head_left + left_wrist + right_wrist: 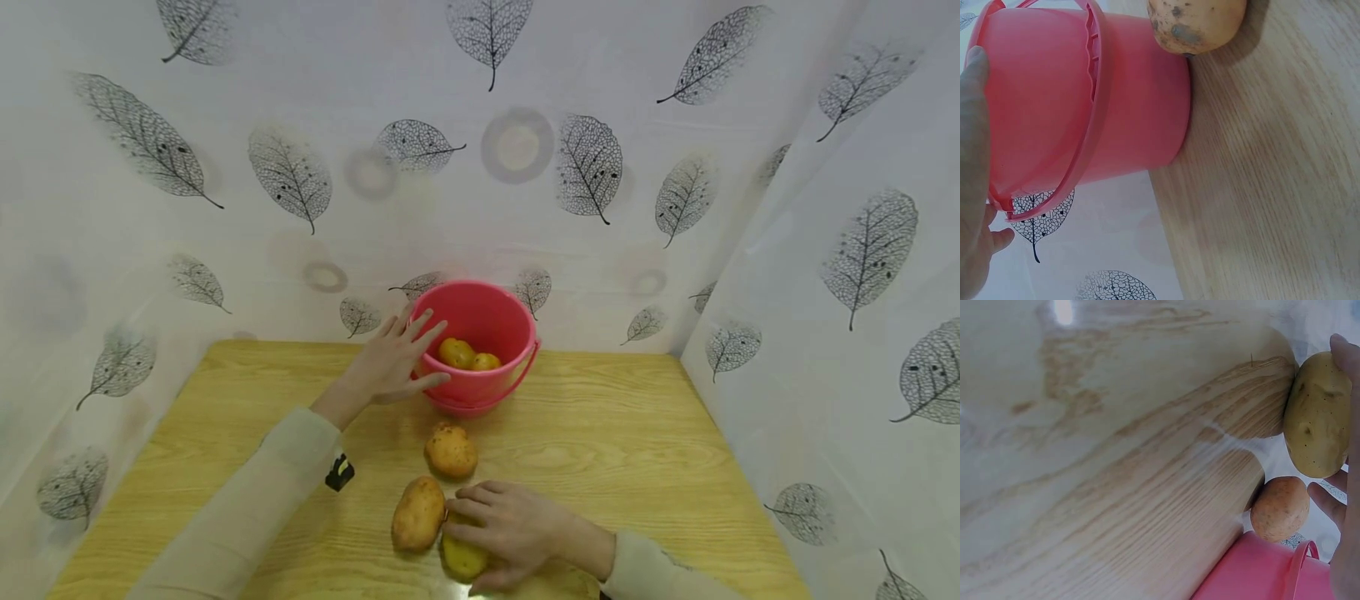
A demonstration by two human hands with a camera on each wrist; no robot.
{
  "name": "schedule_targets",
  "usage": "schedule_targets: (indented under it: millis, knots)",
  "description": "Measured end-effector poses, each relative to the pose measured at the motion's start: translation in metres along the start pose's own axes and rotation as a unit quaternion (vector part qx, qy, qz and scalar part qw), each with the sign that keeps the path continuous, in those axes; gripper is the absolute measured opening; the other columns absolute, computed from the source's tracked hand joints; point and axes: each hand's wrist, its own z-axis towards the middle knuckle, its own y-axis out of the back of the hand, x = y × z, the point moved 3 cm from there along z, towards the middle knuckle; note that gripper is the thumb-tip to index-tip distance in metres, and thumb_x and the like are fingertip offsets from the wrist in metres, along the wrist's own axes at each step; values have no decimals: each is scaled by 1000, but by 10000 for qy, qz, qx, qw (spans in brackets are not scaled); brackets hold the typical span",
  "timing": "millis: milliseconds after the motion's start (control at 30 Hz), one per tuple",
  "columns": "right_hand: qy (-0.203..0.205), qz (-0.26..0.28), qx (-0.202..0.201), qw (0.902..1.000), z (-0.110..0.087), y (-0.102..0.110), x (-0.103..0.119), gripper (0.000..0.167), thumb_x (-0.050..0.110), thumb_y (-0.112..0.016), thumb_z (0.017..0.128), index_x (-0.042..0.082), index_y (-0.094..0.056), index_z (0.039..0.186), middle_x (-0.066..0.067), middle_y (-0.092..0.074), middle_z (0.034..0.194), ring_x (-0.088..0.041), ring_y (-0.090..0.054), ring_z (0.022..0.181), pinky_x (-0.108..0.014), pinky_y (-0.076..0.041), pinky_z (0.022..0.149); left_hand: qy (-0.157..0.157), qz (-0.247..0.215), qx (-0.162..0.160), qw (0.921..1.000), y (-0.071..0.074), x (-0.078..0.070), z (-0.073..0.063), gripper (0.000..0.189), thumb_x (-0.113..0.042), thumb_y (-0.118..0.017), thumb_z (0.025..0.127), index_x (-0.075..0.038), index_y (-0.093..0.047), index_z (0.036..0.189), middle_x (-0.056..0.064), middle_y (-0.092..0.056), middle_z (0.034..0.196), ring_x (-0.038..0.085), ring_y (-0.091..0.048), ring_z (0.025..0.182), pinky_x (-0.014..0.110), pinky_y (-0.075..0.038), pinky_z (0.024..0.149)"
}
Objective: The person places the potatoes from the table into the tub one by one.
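A pink bucket stands toward the back of the table, with potatoes inside. My left hand is at its left rim, fingers straight and spread, thumb along the near side of the rim. In the left wrist view, the bucket's handle hangs down its side. Nearer the front, my right hand holds a yellowish potato from above, fingers and thumb round it. Left of that one lies an oblong potato. A rounder potato lies between it and the bucket.
The wood-grain table meets a white leaf-print curtain at its back edge, and another stretch hangs along the right. A small black object shows beside the left sleeve.
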Motion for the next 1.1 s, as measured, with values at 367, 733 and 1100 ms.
schedule_targets:
  millis: [367, 733, 1100]
  knots:
    - [-150, 257, 125, 9995, 4, -1, 1, 73, 77, -49, 97, 24, -57, 146, 1, -63, 146, -15, -63, 132, -29, -54, 110, 7, -15, -32, 10000, -1, 0, 0, 91, -70, -51, 99, -16, -28, 168, 19, -26, 175, 47, -11, 165, 64, -22, 132]
    - [-162, 441, 170, 9988, 8, -5, 0, 71, 75, -57, 93, 23, -58, 142, 0, -63, 142, -16, -64, 128, -28, -55, 107, 29, -1, -12, 10000, -4, 2, 2, 92, -72, -51, 99, -17, -27, 169, 17, -25, 176, 46, -10, 166, 64, -21, 133]
    - [-102, 401, 107, 9991, 8, -5, 0, 68, 74, -63, 88, 25, -59, 134, 4, -64, 132, -13, -63, 122, -25, -56, 98, -5, -16, -39, 10000, -5, 3, 1, 92, -72, -50, 99, -18, -26, 169, 17, -24, 176, 45, -9, 166, 63, -20, 134]
